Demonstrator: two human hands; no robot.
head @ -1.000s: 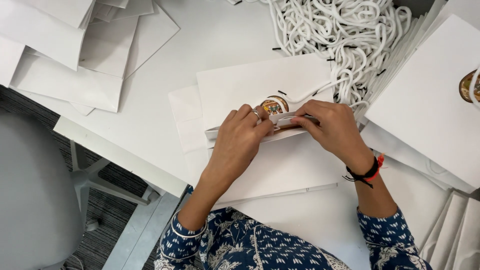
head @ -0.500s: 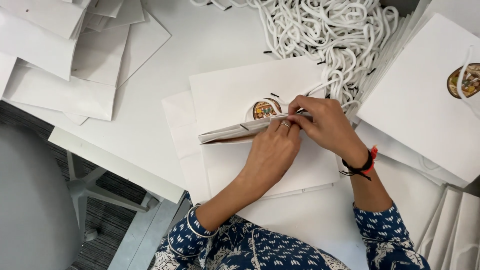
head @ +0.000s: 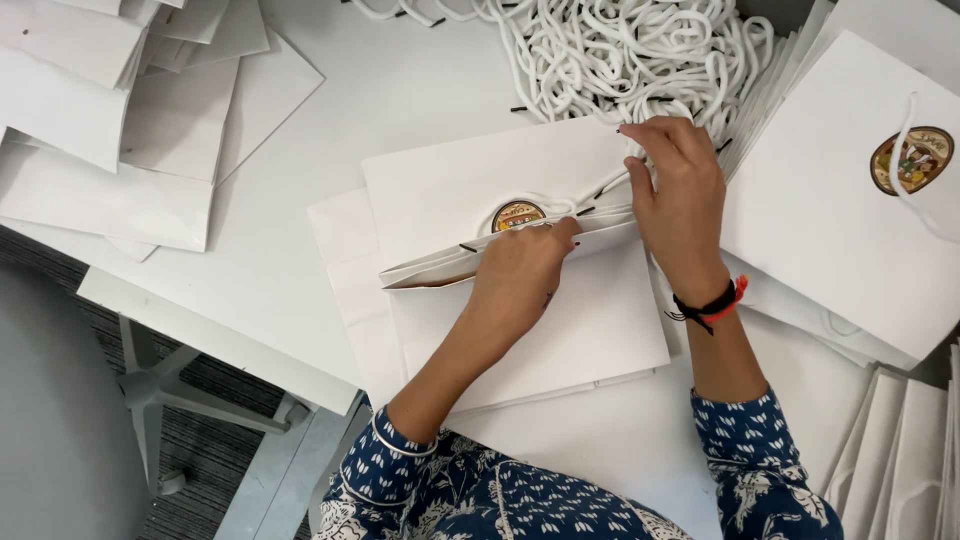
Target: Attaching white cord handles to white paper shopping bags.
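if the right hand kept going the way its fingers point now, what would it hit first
The right hand points up the table, away from the person. Going straight on, it would most likely meet the pile of white cord handles first; its fingertips look already at the pile's edge.

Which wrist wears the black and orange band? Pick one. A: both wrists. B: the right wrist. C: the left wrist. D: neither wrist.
B: the black and orange band sits just below the right hand, while the left hand, resting on the white paper bag, has a bare wrist.
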